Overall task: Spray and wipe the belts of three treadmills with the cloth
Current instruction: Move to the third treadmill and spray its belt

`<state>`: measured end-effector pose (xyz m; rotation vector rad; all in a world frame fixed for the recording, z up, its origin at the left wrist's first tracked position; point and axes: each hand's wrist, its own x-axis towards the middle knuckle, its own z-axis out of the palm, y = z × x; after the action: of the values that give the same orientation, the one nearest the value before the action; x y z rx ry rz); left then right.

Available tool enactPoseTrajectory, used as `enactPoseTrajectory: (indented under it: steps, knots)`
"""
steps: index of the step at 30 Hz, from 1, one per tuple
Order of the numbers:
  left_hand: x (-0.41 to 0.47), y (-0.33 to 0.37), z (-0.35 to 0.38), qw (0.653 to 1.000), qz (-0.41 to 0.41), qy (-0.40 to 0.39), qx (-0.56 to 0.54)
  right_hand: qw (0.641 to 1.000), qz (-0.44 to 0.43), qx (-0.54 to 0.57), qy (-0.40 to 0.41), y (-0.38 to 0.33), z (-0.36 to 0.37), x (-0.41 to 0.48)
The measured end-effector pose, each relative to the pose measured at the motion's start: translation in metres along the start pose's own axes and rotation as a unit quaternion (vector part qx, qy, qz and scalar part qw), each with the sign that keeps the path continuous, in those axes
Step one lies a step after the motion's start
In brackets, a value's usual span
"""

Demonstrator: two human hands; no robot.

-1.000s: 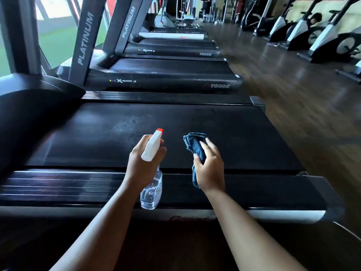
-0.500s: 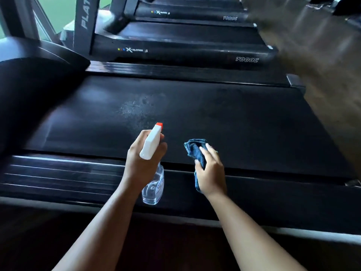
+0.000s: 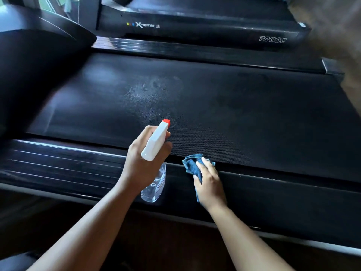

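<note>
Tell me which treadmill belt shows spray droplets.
The near belt, just ahead of both hands. A pale speckled wet patch lies on it beyond the spray bottle. The far belt, beside the "7000C" rail, looks evenly dark.

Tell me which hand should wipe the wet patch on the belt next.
Right. The right hand already holds the cloth at the belt edge; the left hand is full with the bottle. The wet patch lies just ahead.
</note>
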<state>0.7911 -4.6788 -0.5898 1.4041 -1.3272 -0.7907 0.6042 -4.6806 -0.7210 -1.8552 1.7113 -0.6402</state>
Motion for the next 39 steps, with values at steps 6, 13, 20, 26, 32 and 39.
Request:
enactPoseTrajectory:
  steps: [6,13,20,26,32,39]
  knots:
    - [-0.001,-0.014,-0.009,0.999,-0.007,0.032,-0.016,0.998,-0.019,-0.051,0.025,0.004,0.020,0.007]
    - [0.002,-0.027,-0.023,0.990,-0.048,0.115,-0.062,0.990,-0.037,-0.126,0.057,0.012,0.032,0.009]
    - [0.011,-0.037,-0.049,0.966,-0.120,0.230,-0.015,0.986,-0.056,-0.135,0.076,0.015,0.035,0.010]
    - [0.011,-0.044,-0.072,0.944,-0.166,0.285,-0.010,0.986,-0.061,-0.130,0.080,0.016,0.036,0.010]
    - [0.019,-0.041,-0.083,0.944,-0.144,0.298,-0.012,0.986,-0.066,-0.126,0.084,0.018,0.038,0.011]
    - [0.038,-0.031,-0.093,0.946,-0.140,0.289,0.050,0.985,-0.073,-0.130,0.089,0.020,0.038,0.012]
